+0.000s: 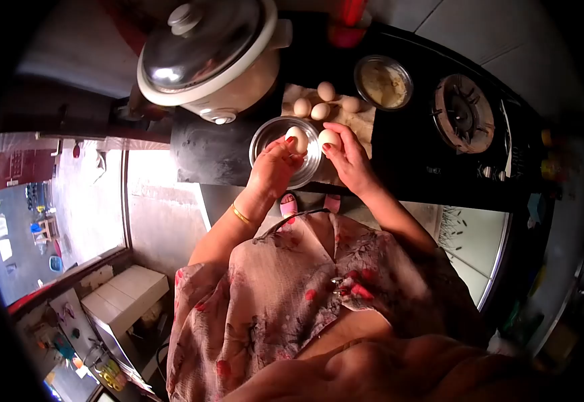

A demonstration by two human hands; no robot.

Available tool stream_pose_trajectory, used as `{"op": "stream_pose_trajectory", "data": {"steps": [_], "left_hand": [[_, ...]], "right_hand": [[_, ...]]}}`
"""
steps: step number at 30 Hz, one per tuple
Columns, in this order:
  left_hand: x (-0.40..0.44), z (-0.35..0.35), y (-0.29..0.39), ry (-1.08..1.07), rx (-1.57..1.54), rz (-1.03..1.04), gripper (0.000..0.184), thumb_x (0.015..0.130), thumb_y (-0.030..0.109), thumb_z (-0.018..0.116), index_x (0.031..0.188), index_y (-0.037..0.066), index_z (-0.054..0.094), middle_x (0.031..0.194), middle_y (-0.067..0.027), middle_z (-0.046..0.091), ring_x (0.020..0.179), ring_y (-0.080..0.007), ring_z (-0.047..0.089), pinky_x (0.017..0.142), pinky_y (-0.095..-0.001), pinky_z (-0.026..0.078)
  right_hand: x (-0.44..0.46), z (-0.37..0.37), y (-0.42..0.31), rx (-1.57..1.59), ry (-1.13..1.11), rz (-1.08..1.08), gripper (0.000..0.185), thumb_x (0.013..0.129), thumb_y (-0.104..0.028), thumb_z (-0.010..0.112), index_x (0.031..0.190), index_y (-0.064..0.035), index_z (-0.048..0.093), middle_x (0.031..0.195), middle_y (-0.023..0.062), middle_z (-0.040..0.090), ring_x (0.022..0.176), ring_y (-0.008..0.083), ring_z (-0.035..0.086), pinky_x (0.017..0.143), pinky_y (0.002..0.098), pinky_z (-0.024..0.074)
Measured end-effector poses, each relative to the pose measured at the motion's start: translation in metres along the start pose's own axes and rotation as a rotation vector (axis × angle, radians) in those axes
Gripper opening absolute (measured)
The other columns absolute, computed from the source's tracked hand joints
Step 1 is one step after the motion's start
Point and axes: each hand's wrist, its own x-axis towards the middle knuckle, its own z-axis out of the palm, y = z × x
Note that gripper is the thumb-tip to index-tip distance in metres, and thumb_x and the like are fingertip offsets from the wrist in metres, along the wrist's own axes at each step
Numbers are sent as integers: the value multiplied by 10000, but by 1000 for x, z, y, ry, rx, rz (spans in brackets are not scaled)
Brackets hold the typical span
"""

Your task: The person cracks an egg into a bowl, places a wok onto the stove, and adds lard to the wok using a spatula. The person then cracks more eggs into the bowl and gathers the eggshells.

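My left hand [273,169] is closed around an egg [297,139], which it holds over a round steel bowl [257,142]. Just to the right, my right hand [351,163] grips a second egg [330,138] between thumb and fingers, near the bowl's right rim. The two eggs are close together but apart. Both shells look whole from here. Behind the bowl, several more eggs [320,111] lie on a brown sheet [362,127]. My hands partly cover the bowl's inside, so I cannot tell what is in it.
A big white cooker [238,94] with a shiny lid stands at the back left of the dark counter. A metal bowl of yellowish food [384,84] sits beyond the sheet. Further right are a gas burner [464,114] and its knobs [493,173].
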Motion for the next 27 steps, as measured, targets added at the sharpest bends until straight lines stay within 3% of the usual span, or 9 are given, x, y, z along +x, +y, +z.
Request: {"op": "stream_pose_trajectory", "data": {"steps": [5,9,11,12,13,17,21,25,27], "left_hand": [[-22,-16,4,71,-128,21,118,887,103,551,992,52,566,907,-61,621,754,-156,573,720,-282,478],[-25,-33,0,83,-104,60,181,887,149,553,1041,55,562,995,-100,621,905,-234,591,834,-343,478],[-23,-35,-6,37,-106,93,185,889,144,550,1050,54,559,996,-94,621,898,-220,594,832,-335,480],[-23,-35,-9,14,-106,110,188,889,142,549,1055,53,557,997,-91,621,895,-214,595,832,-331,481],[-25,-33,-11,47,-92,105,194,892,138,541,1065,50,552,997,-83,623,891,-201,596,830,-324,480],[-27,-40,-7,44,-111,63,199,890,157,542,1053,45,563,978,-86,629,897,-204,596,824,-320,479],[-31,-36,-3,90,-116,26,208,886,174,547,1047,45,570,976,-89,632,905,-210,596,829,-324,474],[-29,-33,-5,62,-109,47,209,893,178,532,1050,46,572,985,-89,633,914,-205,593,842,-332,466],[-30,-29,-10,-20,-96,75,212,898,181,524,1051,45,574,986,-89,634,913,-201,594,842,-326,465]], "right_hand": [[8,20,-40,-71,111,-211,380,935,-170,493,1272,-23,396,1164,138,482,1028,221,501,892,311,404],[18,33,-26,-92,220,-384,415,952,-192,457,1310,-14,347,1269,127,428,1093,192,466,934,318,386],[15,53,-1,-220,154,-277,417,910,-127,509,1293,-24,380,1212,148,467,1071,234,488,913,333,400],[14,54,-10,-675,0,-260,444,824,-76,585,1247,-58,455,1117,193,509,1048,328,497,893,399,406],[12,70,5,-468,88,-394,421,818,-71,584,1225,-52,477,1087,184,517,1010,334,508,884,411,408],[11,62,13,-223,51,-196,388,870,-95,549,1244,-50,455,1082,166,524,982,278,520,870,363,422],[12,52,-3,233,27,55,376,944,-183,479,1296,-72,407,996,30,519,798,81,474,718,197,409],[11,60,3,-115,134,-240,389,919,-151,508,1287,-60,421,1045,60,538,851,159,523,770,270,448],[9,68,10,-463,78,-406,451,839,-68,574,1271,-45,446,1107,161,547,962,255,548,842,313,435]]}}
